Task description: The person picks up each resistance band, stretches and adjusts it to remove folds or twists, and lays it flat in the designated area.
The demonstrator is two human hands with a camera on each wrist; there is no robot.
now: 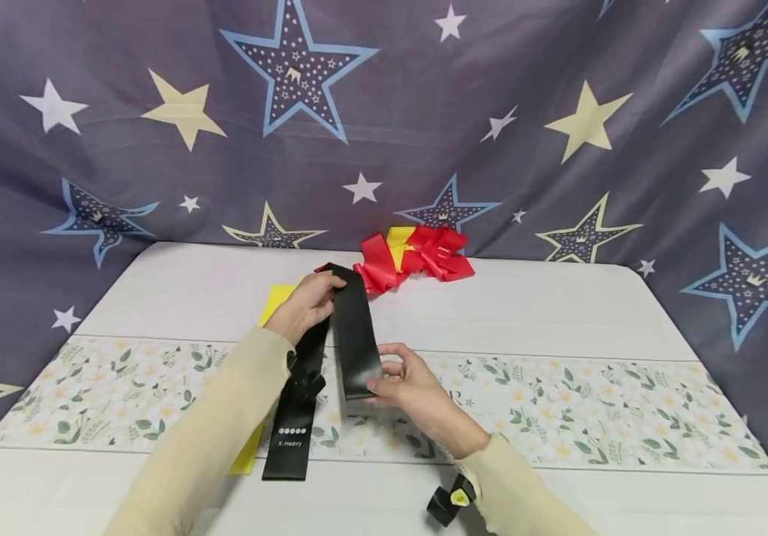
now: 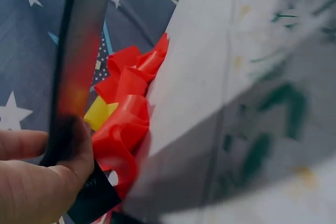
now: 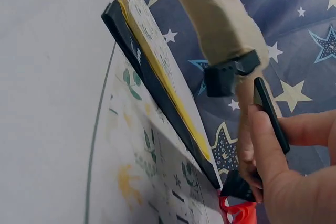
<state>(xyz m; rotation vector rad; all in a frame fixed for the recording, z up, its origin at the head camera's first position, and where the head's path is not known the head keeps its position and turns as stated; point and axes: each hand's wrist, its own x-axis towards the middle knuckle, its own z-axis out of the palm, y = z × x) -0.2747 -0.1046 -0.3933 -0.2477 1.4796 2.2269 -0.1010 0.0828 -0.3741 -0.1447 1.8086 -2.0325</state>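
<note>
Basically, the held black band (image 1: 357, 335) is raised over the worktop (image 1: 558, 309), slanting between both hands, just right of a flat black band (image 1: 293, 417) printed "X-Heavy". Left hand (image 1: 306, 301): grip pinched on the upper end, thumb against the face. Right hand (image 1: 413, 387): grip clamped on the lower end, thumb one side, fingers the other.

Handling, my guess: very light, thin, rubbery, bendy. Looks smooth and glossy (red and yellow sheen on it in the left wrist view), so maybe a bit slick; not fragile, but probably creases or springs back if let go under stretch. Best hold: the short ends, pinched across the width, light tension so it hangs flat.

Hard to make out: left wrist camera (image 1: 305, 383) covers part of the flat band. Left hand hides the top join, so can't tell if the two black lengths are one piece. Print on the dark flap (image 2: 94, 198) below the left hand is unreadable. Yellow band (image 1: 278, 301) mostly covered by black band and left sleeve (image 1: 223, 417). Red band (image 1: 437, 257) is bunched at the back with a yellow strip (image 1: 398, 244); layers unclear. Right wrist view shows the held band nearly edge-on only.
</note>
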